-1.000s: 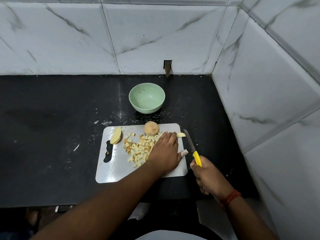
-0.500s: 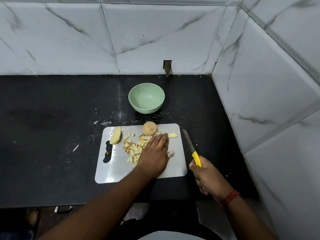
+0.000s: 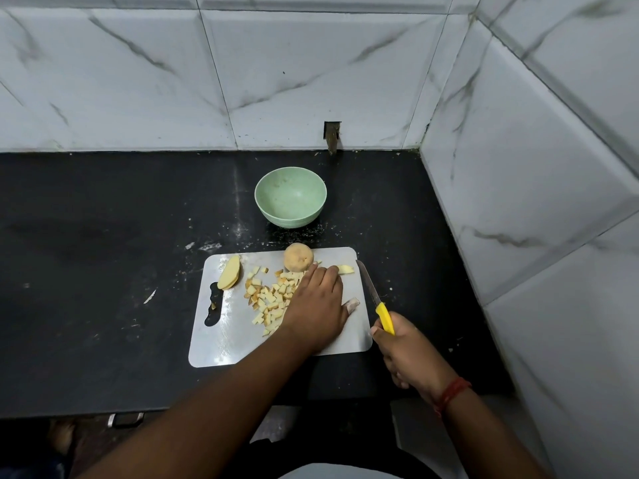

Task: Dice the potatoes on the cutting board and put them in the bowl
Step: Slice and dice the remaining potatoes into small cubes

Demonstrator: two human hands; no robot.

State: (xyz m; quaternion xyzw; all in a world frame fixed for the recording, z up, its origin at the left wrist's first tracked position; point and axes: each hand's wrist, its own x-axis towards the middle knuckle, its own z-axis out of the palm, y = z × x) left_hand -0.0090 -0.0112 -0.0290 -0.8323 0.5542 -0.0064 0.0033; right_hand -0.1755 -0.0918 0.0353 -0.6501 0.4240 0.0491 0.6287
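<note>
my left hand (image 3: pixel 316 305) lay flat and spread, gripping nothing, its palm over the right edge of the diced potato (image 3: pixel 268 300) heaped mid cutting board (image 3: pixel 228 344). my right hand (image 3: pixel 406 350) was clenched round the yellow handle of the knife (image 3: pixel 375 299), blade pointing away just off the board's right edge. a potato half (image 3: pixel 298 258) sat at the far edge, slices (image 3: pixel 229 277) at the far left, one wedge (image 3: pixel 345 269) beyond my fingertips. the green bowl (image 3: pixel 275 210) stood empty behind the board. the cubes looked light, wet and starchy, likely to stick and scatter, so i judged scooping them from beneath the heap safest.
</note>
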